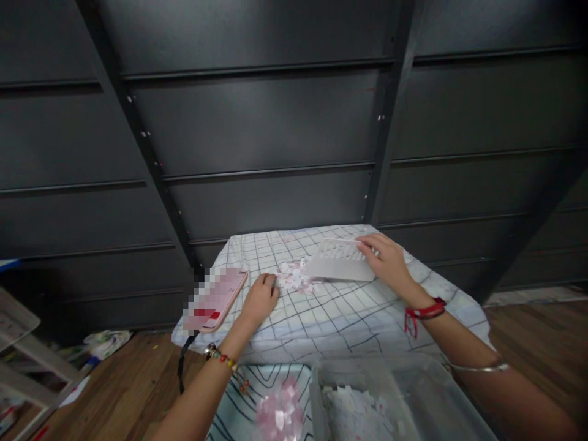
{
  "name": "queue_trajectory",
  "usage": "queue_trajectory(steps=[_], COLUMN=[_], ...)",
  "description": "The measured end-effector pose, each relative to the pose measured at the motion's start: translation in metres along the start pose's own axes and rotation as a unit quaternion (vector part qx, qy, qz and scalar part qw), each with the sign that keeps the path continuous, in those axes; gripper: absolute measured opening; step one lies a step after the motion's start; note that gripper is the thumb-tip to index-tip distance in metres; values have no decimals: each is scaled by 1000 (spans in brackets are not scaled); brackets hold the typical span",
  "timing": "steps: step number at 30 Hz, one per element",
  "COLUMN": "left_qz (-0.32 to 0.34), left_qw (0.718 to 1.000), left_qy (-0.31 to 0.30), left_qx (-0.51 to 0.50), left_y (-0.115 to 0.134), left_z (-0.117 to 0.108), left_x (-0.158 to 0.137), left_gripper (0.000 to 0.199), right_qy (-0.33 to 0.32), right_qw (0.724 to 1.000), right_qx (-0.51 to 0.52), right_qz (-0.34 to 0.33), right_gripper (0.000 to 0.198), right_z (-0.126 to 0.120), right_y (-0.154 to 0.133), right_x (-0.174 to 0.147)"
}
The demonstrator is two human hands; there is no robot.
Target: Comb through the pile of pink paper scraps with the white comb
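The table, covered with a checked white cloth, carries the work. At its near side there is the box, with white scraps in its left part, and to the left of this the tray, with pink pieces. A phone lies at the left edge of the table.

The board is on the right half of the cloth, tilted, its far edge raised. Its long axis goes left to right, almost parallel to the far edge of the table. The row of slots points away from the person, and the plain part faces near. Its left end reaches the pile.

The right hand pinches the board at its far right corner, the thumb and fingers nearly closed on it. The left hand is half curled at the left side of the pile; whether its fingers have hold of a piece, I cannot tell.

To do this step well, I would judge, the right grip should be light but firm, with the near edge low and even on the cloth, and the left fingers should guard the pile, because such thin pieces may scatter easily.
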State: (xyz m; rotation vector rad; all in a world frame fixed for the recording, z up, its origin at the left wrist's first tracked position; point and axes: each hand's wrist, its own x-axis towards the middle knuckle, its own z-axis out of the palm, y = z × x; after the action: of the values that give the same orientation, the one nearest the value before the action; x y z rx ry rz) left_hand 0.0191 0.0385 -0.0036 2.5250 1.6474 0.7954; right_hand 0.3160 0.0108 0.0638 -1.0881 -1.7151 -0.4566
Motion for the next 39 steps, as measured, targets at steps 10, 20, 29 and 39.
queue_trajectory(steps=[10, 20, 29, 39], left_qz=[-9, -10, -9, 19], left_qw=[1000, 1000, 1000, 998], left_qy=[5, -1, -2, -8], left_qx=[12, 10, 16, 61], left_y=[-2, -1, -4, 3], left_z=[1, 1, 4, 0], left_x=[-1, 0, 1, 0], left_gripper=[30, 30, 32, 35], right_qy=[74, 116, 112, 108], right_qw=[997, 990, 984, 980], right_qx=[-19, -63, -73, -33], right_qz=[28, 58, 115, 162], right_gripper=[23, 25, 31, 42], right_z=[77, 88, 95, 99], right_y=[43, 66, 75, 79], right_x=[20, -3, -11, -18])
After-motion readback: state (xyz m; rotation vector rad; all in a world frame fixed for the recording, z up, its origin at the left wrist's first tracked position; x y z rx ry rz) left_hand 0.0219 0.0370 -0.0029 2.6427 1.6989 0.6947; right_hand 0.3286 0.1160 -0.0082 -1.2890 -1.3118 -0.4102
